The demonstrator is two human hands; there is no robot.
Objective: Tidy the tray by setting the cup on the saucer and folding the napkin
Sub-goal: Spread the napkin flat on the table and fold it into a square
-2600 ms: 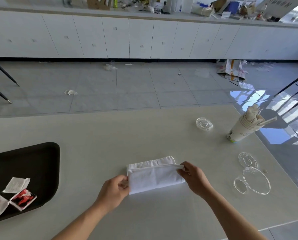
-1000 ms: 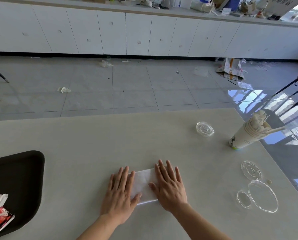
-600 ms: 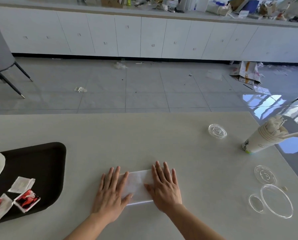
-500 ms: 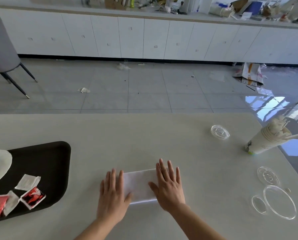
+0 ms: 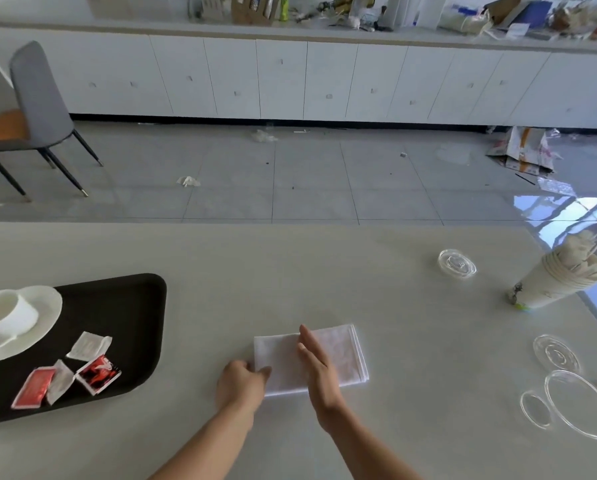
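Folded white napkin (image 5: 342,355) lies flat on surface (image 5: 290,271), well right of black tray (image 5: 134,306). Left hand (image 5: 241,382): grip pinching napkin's near-left corner. Right hand (image 5: 316,363): grip released, fingers straight, laid on napkin's middle. White cup (image 5: 9,313) sits on saucer (image 5: 51,306) on tray, beside 4 sachets (image 5: 96,372).
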